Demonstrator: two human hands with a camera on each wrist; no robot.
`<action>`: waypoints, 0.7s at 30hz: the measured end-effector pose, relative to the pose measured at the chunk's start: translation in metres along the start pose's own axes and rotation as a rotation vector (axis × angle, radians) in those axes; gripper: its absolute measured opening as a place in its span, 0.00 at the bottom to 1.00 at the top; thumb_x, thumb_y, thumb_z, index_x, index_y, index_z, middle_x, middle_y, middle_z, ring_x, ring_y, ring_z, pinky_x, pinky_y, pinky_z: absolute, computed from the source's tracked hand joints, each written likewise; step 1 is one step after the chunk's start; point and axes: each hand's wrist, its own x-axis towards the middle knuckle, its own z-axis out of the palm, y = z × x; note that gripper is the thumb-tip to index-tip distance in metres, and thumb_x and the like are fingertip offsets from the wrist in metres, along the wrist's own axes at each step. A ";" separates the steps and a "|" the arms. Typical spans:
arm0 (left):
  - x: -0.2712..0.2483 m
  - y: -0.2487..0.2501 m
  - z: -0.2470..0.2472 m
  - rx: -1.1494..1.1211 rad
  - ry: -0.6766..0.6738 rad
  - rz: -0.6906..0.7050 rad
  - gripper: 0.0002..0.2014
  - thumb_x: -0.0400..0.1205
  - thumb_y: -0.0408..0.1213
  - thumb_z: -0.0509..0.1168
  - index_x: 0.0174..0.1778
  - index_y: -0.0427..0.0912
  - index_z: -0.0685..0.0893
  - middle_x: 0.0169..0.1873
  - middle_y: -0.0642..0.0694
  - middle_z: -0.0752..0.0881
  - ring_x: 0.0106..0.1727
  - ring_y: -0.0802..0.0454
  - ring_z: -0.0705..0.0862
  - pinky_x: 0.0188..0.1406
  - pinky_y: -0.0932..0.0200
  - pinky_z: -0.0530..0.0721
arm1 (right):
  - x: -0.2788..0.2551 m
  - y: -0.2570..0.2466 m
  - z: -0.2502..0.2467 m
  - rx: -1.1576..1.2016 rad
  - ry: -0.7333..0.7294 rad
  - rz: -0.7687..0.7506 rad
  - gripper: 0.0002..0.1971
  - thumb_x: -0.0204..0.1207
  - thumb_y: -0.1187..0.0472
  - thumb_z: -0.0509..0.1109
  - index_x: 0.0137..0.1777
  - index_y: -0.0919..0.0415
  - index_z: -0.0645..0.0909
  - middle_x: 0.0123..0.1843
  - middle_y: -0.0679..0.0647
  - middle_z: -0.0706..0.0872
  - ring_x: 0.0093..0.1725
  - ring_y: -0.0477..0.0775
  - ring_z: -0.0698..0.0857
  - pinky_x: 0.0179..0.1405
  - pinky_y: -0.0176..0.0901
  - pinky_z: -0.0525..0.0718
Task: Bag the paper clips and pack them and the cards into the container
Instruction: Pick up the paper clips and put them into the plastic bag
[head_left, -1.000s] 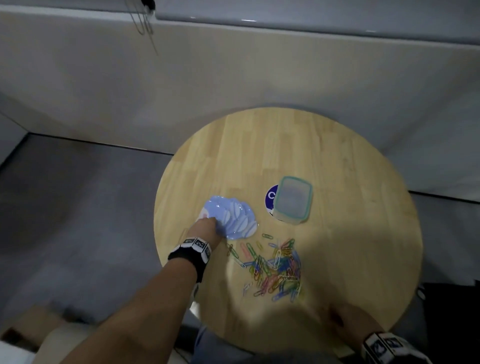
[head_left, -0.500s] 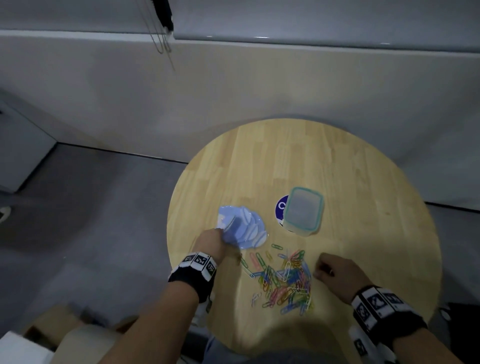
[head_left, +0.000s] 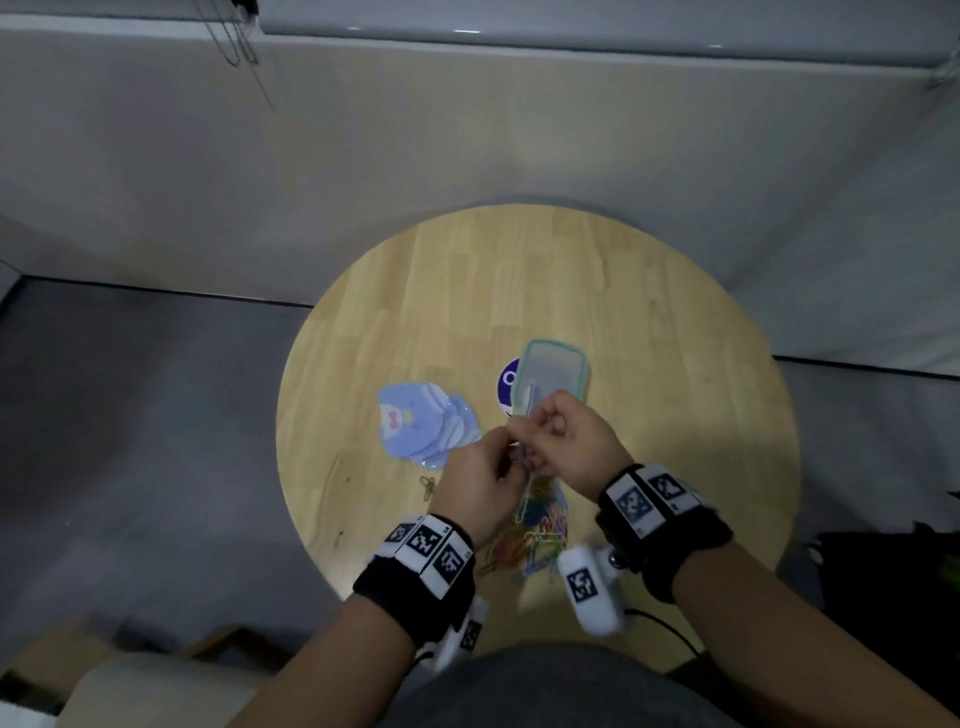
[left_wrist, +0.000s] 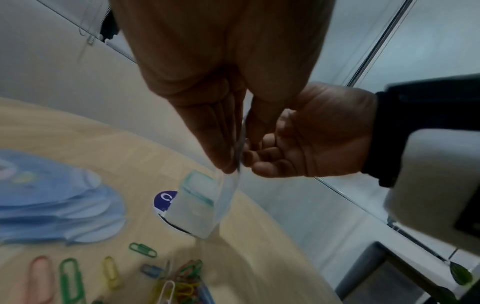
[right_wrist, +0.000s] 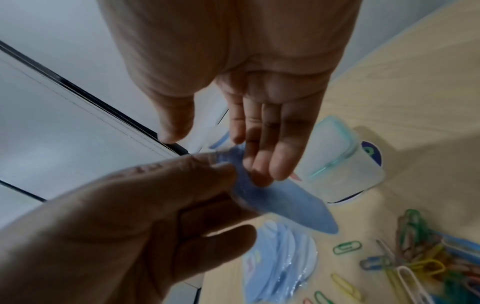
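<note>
A person's two hands met above a round wooden counter (head_left: 649, 322), seen from overhead. The left hand (head_left: 480, 480) and right hand (head_left: 569, 441) together held a small clear plastic bag (left_wrist: 228, 197) between them, just above the middle of the counter. The left hand pinched the bag's top edge between thumb and fingers. The right hand's fingers (right_wrist: 275, 144) were curled lightly at the same edge, touching the film; how firmly it gripped could not be told.

A pile of coloured paper clips (head_left: 535, 535) lay on the counter at 6 o'clock, directly below the hands, with a few loose clips (head_left: 428, 487) strayed toward 8 o'clock. A fanned stack of blue cards (head_left: 423, 423) lay at 9 o'clock of the hands. A clear container (head_left: 553, 374) with a teal-rimmed lid stood at 12 o'clock, just beyond the hands, partly covering a round purple sticker (head_left: 506, 382). Both wrists wore black bands (head_left: 657, 525) with square printed markers.
</note>
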 end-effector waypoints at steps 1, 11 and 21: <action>-0.001 0.001 0.002 -0.019 -0.011 0.007 0.10 0.75 0.39 0.59 0.50 0.48 0.80 0.33 0.48 0.86 0.33 0.52 0.82 0.34 0.52 0.81 | -0.001 0.001 0.002 -0.001 0.029 0.008 0.18 0.73 0.53 0.74 0.45 0.67 0.73 0.32 0.66 0.81 0.29 0.58 0.81 0.29 0.48 0.81; -0.006 -0.003 -0.007 -0.084 0.036 -0.039 0.15 0.79 0.45 0.63 0.61 0.51 0.84 0.45 0.53 0.91 0.44 0.64 0.86 0.50 0.59 0.84 | -0.007 0.017 -0.001 -0.076 0.032 0.057 0.11 0.80 0.65 0.61 0.41 0.71 0.80 0.30 0.65 0.83 0.26 0.58 0.83 0.26 0.43 0.82; 0.001 0.014 -0.027 -0.466 -0.034 -0.176 0.18 0.77 0.45 0.70 0.31 0.32 0.84 0.26 0.28 0.83 0.26 0.48 0.79 0.30 0.52 0.81 | -0.010 0.002 -0.010 -0.068 -0.159 -0.109 0.18 0.62 0.67 0.81 0.21 0.66 0.74 0.19 0.48 0.67 0.24 0.46 0.65 0.25 0.37 0.65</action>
